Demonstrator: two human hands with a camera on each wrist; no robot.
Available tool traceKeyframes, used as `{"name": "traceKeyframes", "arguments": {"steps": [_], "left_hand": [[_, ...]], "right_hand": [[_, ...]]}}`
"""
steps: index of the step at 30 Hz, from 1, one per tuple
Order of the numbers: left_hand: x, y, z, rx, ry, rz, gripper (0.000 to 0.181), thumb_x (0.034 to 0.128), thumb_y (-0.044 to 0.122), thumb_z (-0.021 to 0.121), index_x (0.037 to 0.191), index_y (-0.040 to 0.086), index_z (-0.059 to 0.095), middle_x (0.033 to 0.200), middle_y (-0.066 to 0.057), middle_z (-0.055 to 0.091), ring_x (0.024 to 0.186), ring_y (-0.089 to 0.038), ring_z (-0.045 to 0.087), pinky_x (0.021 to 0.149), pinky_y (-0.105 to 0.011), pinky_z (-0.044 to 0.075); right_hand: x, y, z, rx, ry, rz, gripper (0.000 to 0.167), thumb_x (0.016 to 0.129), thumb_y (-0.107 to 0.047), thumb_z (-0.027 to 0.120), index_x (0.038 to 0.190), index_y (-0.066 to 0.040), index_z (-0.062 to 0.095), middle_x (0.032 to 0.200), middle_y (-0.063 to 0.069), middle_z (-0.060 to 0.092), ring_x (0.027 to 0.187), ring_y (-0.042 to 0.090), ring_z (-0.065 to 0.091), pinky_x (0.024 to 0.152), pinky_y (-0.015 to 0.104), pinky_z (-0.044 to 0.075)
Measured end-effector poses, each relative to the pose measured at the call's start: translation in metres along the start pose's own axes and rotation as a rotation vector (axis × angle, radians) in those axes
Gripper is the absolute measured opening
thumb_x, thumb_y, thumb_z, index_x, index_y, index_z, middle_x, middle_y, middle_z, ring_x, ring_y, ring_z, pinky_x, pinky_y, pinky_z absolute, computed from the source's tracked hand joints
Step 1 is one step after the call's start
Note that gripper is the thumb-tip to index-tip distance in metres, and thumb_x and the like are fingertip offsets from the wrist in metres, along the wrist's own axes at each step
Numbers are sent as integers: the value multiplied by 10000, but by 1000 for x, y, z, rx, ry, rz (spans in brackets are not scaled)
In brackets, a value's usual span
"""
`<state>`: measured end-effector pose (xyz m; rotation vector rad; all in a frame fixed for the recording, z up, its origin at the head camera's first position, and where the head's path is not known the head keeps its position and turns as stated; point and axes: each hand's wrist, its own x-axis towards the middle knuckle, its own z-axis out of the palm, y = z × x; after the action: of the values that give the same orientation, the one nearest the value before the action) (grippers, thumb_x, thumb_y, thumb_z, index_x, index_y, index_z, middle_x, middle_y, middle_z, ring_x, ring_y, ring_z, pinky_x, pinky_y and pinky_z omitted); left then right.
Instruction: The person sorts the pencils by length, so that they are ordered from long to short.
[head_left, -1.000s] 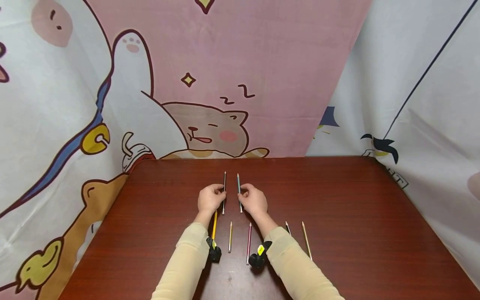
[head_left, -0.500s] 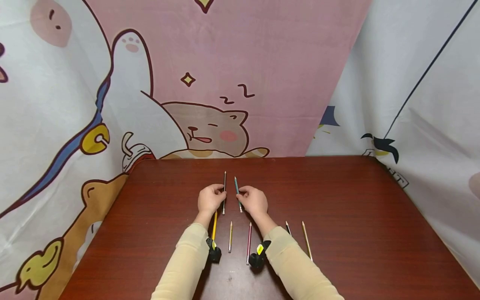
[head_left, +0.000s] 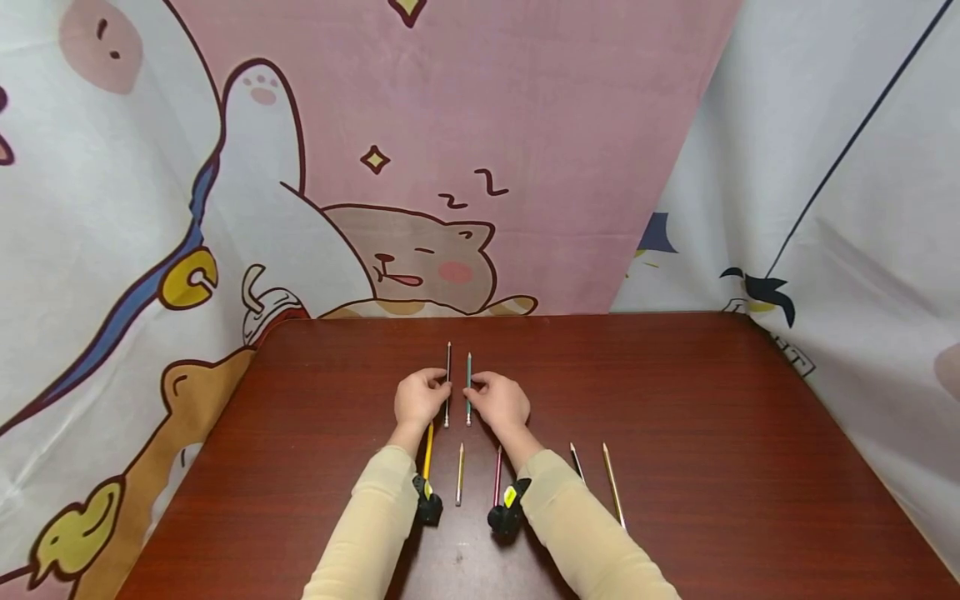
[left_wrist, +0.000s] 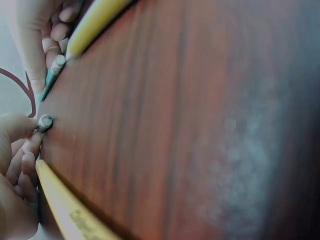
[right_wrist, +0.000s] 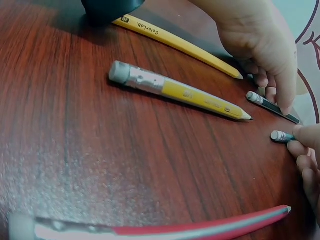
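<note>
Two pencils lie side by side near the table's back edge, tips away from me. My left hand [head_left: 420, 399] pinches the black pencil [head_left: 448, 363] between thumb and fingers. My right hand [head_left: 501, 400] pinches the teal pencil [head_left: 468, 367], a small gap to the right of the black one. Both have white-looking eraser ends toward me. In the right wrist view, the black pencil [right_wrist: 272, 107] and the teal pencil [right_wrist: 282, 136] show their eraser ends, with the left hand [right_wrist: 265, 50] above and the right hand [right_wrist: 307, 160] at the edge.
Nearer me lie a yellow pencil [head_left: 428, 454] by the left wrist, a short yellow pencil [head_left: 460, 475], a red pencil [head_left: 497, 475] partly behind the right wrist camera, a dark pencil [head_left: 576, 460] partly under the right sleeve, and a gold pencil [head_left: 613, 483]. The table [head_left: 712, 400] is brown wood.
My right hand has moved slightly left with the teal pencil, which tilted and then straightened nearly parallel to the black one. The left hand and black pencil have barely moved.
</note>
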<state>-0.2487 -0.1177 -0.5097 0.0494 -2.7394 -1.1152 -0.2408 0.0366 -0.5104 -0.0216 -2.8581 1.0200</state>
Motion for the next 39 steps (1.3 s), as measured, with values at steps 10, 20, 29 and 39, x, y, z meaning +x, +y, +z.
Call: {"name": "traceKeyframes", "arguments": {"steps": [10,20,29,39], "left_hand": [[0,1,1,6,-1,-22,257,868,196,731,1113,127,764,808,4,701,720,-169,630,625,-348,490],[0,2,1,10,-1,-30,264,877,204,723,1124,121,761,839,-2,715,749,-176,639,650,-361,496],[-1,2,0,6,1,-26,270,874,205,722,1128,119,760,828,-4,711,749,-181,639,648,-362,492],[-2,1,-2,-8,11,-2,278,867,211,730,1121,102,760,799,-6,700,716,-177,626,632,-354,484]], "right_hand": [[0,-1,2,-18,0,-17,330,880,-381,739,1164,-213,743,823,-81,719,712,106,652,563,306,465],[2,0,3,-23,-11,-27,333,884,-385,735,1169,-214,743,815,-83,720,680,92,638,546,294,455],[3,3,2,-1,-28,-33,323,885,-365,736,1171,-216,745,832,-79,722,714,99,648,566,301,461],[4,7,1,40,-17,-49,320,889,-356,730,1171,-207,744,816,-77,712,728,106,646,615,321,476]]}}
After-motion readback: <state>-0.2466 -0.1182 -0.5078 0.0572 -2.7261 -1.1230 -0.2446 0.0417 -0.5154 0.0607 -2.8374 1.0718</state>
